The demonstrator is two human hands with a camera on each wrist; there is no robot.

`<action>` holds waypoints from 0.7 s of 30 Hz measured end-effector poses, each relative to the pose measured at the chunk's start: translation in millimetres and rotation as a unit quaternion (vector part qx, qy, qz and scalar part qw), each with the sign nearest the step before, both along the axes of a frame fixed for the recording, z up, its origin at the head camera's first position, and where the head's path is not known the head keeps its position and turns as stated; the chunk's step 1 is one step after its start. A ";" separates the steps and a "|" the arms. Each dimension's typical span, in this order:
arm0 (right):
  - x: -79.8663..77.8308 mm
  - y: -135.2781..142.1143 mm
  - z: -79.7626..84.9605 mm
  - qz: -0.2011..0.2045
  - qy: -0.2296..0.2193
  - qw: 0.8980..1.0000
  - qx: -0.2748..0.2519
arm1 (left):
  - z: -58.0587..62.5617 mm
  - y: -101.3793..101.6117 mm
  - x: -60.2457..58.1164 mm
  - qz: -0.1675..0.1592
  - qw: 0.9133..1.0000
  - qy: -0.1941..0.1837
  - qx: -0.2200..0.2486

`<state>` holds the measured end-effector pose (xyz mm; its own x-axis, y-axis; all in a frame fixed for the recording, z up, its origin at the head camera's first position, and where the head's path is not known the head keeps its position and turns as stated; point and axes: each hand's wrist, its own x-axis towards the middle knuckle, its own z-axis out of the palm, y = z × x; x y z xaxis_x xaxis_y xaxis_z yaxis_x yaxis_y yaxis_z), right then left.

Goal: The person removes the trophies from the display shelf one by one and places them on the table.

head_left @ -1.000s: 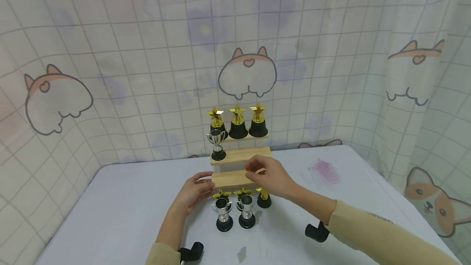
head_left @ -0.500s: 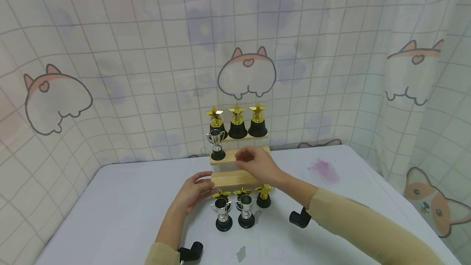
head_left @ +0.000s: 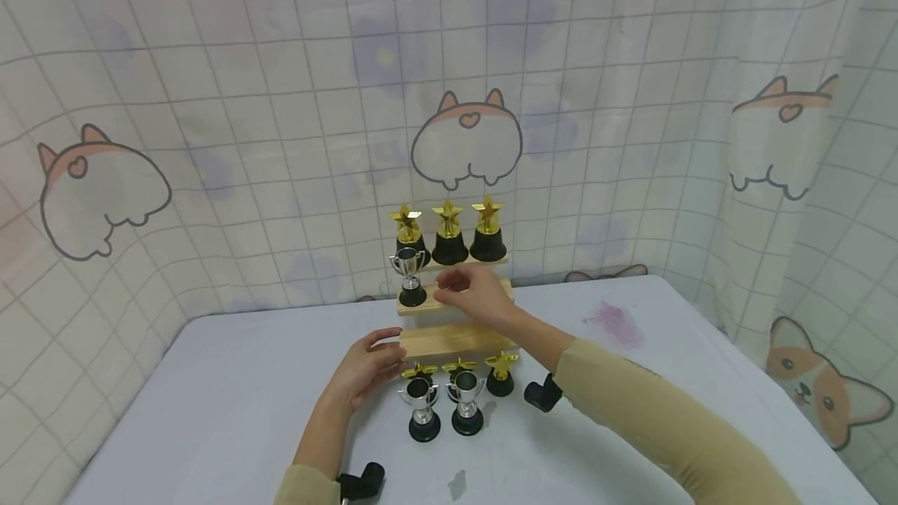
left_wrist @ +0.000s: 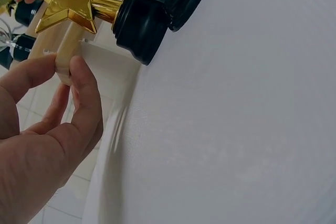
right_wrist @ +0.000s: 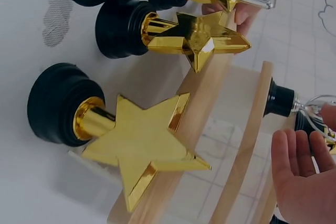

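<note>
My left hand [head_left: 372, 369] pinches the left end of the lowest wooden shelf board [head_left: 449, 340]; the left wrist view shows the board end [left_wrist: 66, 59] between thumb and fingertips. My right hand [head_left: 477, 296] hovers over the middle shelf [head_left: 438, 304], just right of a silver cup trophy [head_left: 409, 275] that stands upright at that shelf's left end. In the right wrist view the fingers [right_wrist: 294, 153] of this hand lie loosely extended beside the cup's base [right_wrist: 281, 99]. On the top shelf are three gold star trophies, among them the middle one [head_left: 449, 232].
In front of the rack, two silver cup trophies [head_left: 467, 404] stand on the white table [head_left: 231, 404]. Behind them are three gold star trophies, the rightmost one [head_left: 501, 372] at the lowest board's right end. A grid-patterned curtain [head_left: 281, 123] hangs behind the table.
My right hand has moved up and left, from the lowest board to the middle shelf near the silver cup. The left hand has kept its hold. The trophies have stayed in place.
</note>
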<state>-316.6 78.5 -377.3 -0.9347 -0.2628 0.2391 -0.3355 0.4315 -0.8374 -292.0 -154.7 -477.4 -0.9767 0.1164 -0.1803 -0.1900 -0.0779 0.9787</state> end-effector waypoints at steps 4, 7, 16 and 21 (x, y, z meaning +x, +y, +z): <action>-6.0 -8.4 -2.8 0.000 0.000 1.000 0.001 | -0.2 -1.3 -0.1 0.000 1.000 0.001 0.004; -9.8 -13.6 -4.0 -0.005 -0.002 1.000 0.002 | 0.6 -1.7 0.4 -0.001 1.000 0.002 0.007; -19.6 -23.3 -9.2 -0.004 -0.006 1.000 0.002 | -0.4 -2.2 0.7 -0.004 1.000 0.003 0.008; -25.0 -28.5 -10.7 -0.004 0.002 1.000 0.007 | -1.5 -2.1 0.1 -0.003 1.000 0.001 0.007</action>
